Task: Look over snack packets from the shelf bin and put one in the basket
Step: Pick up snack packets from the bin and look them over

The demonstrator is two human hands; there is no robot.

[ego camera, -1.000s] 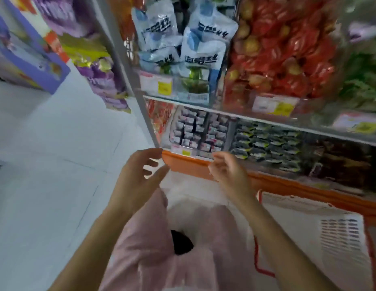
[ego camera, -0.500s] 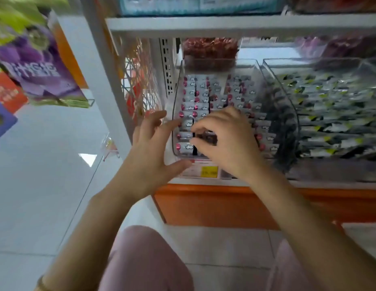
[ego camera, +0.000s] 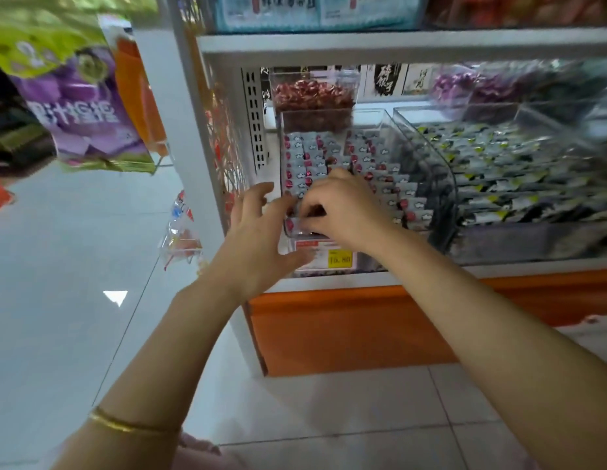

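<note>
A clear shelf bin (ego camera: 380,114) on the lowest shelf holds rows of small grey snack packets (ego camera: 373,171) with red spots. My right hand (ego camera: 342,208) reaches over the bin's front edge, its fingers curled and pinched on a packet in the front row. My left hand (ego camera: 258,239) is beside it at the bin's front left corner, with spread fingers that hold nothing and a thumb against the bin's front. The basket is out of view.
A yellow price label (ego camera: 339,257) sits under the bin. To the right is a larger clear bin of green-and-black packets (ego camera: 498,171); behind is a tub of red snacks (ego camera: 312,96). Purple bags (ego camera: 81,113) hang left of the white shelf post (ego camera: 173,113). An orange plinth (ego camera: 346,327) runs below.
My view dropped from the upper shelves to the lowest shelf. Both hands moved forward from above my lap to the grey-packet bin, and my right fingers closed on the front packets.
</note>
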